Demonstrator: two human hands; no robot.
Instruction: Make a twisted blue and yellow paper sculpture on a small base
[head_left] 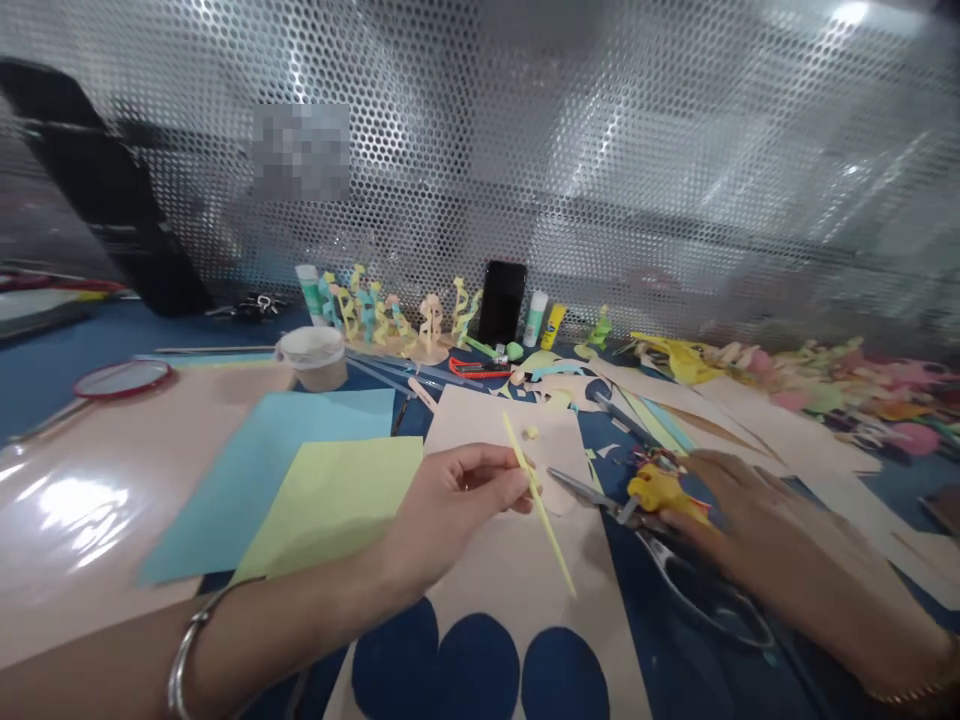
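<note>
Between thumb and fingers, my left hand [480,490] pinches a narrow pale yellow paper strip [553,545], which slants over a beige paper sheet [465,415]. Heart-like and rounded holes are cut in the sheet's near end. A small curled yellow paper piece [531,433] lies just beyond the strip. On the right, my right hand [750,530] is slightly blurred, its fingers stretched forward and the thumb apart. Its fingertips are at a yellow object [664,492] whose kind I cannot make out. Dark-handled scissors [589,490] lie beside it, blades pointing left.
Blue paper [322,420] and yellow-green paper [337,490] lie left, near a tub [319,358]. Curled paper figures [375,315], a phone [503,300], glue sticks [535,318] and a red cutter [480,369] are at the back. Paper scraps [832,385] pile up right.
</note>
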